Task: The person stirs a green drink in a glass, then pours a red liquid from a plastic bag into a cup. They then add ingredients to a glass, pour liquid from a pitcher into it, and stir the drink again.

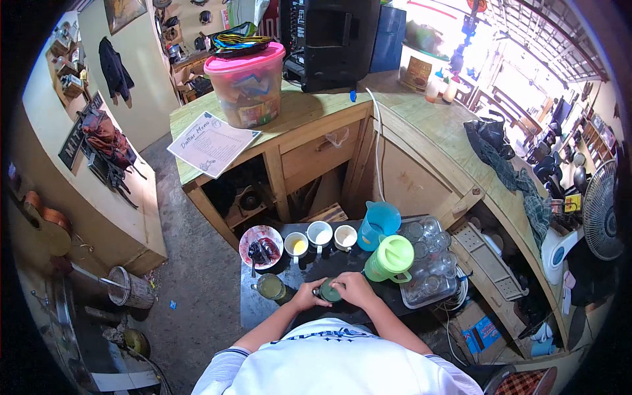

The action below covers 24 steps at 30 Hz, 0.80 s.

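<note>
At the near edge of the dark table, my left hand (307,296) is closed around the side of a glass mug (330,291) with dark green contents. My right hand (355,289) grips the same mug near its rim from the other side, partly covering it. Left of them stands another glass mug (270,287) of greenish liquid. Behind it, a bowl (247,238) holds dark, glossy pieces and a spoon. Three white cups stand in a row: a cup with yellow contents (297,246), a middle cup (320,234) and a right cup (345,237).
A lidded green pitcher (390,258) and a blue pitcher (378,222) stand right of the cups. Beyond them, a tray (428,299) carries several upturned glasses. The wooden counter (316,118) wraps around behind, bearing a menu sheet (214,143) and a pink-lidded tub (247,92).
</note>
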Tool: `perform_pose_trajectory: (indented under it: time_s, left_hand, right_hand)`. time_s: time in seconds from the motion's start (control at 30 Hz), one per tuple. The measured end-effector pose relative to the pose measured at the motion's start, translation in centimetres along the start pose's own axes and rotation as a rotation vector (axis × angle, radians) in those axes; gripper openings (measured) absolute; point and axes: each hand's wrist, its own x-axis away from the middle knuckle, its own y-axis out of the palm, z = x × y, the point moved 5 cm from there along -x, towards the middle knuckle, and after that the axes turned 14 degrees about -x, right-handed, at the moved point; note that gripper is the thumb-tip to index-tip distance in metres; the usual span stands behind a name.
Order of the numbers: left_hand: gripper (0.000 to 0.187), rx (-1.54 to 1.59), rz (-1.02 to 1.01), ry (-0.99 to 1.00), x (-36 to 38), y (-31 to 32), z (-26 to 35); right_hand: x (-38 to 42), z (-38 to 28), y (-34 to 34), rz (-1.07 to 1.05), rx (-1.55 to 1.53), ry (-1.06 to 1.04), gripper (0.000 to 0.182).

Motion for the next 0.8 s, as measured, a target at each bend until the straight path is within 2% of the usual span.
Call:
perform_pose_trajectory:
  time_s: [0.07,0.1,0.17,0.2,0.27,0.3,0.37,0.5,0.6,0.67,0.7,0.77,0.8]
  left_hand:
    - [0.087,0.020,0.018,0.019,-0.3,0.4,-0.8]
    - [0.087,0.020,0.018,0.019,-0.2,0.1,-0.3]
    - [0.087,-0.010,-0.003,-0.010,0.0,-0.3,0.5]
    - [0.087,-0.010,-0.003,-0.010,0.0,-0.2,0.4]
    - [0.088,0.009,0.021,0.028,0.0,-0.3,0.5]
    - [0.088,0.008,0.022,0.029,-0.1,-0.3,0.4]
    - [0.089,-0.032,-0.009,-0.012,-0.1,0.0,0.0]
    - [0.089,-0.029,0.009,0.013,-0.1,-0.1,0.1]
    - [0.089,-0.016,-0.010,-0.010,-0.1,0.0,0.2]
    - [0.089,-0.005,-0.014,-0.011,0.0,-0.2,0.5]
    - [0.089,-0.006,-0.013,-0.011,-0.1,-0.1,0.1]
    - [0.089,0.012,-0.005,0.020,-0.3,0.3,-0.4]
    - [0.089,0.012,-0.007,0.020,-0.2,0.2,-0.2]
  right_hand:
    - [-0.2,-2.1,-1.3,0.113,-0.100,-0.187,0.011]
    - [-0.1,-2.0,-1.1,0.113,-0.100,-0.187,0.011]
    - [0.3,-1.0,-0.3,0.031,0.136,-0.063,0.012]
    - [0.1,-0.8,-0.2,0.031,0.135,-0.063,0.012]
    - [-0.1,-1.1,-0.4,0.071,-0.081,-0.142,0.012]
    - [-0.2,-1.2,-0.4,0.072,-0.081,-0.144,0.012]
    - [0.0,-1.1,-0.4,0.087,0.116,-0.088,0.012]
    - [-0.2,-0.6,-0.4,0.024,-0.026,-0.041,0.012]
    - [0.0,-1.2,-0.9,0.122,0.054,-0.151,0.013]
    - [0.1,0.0,0.0,-0.017,0.015,-0.030,0.012]
    - [0.0,-0.3,0.0,-0.016,0.014,-0.031,0.012]
    - [-0.2,-1.7,-0.9,0.113,0.003,-0.156,0.011]
    - [-0.1,-1.4,-0.8,0.114,0.004,-0.155,0.011]
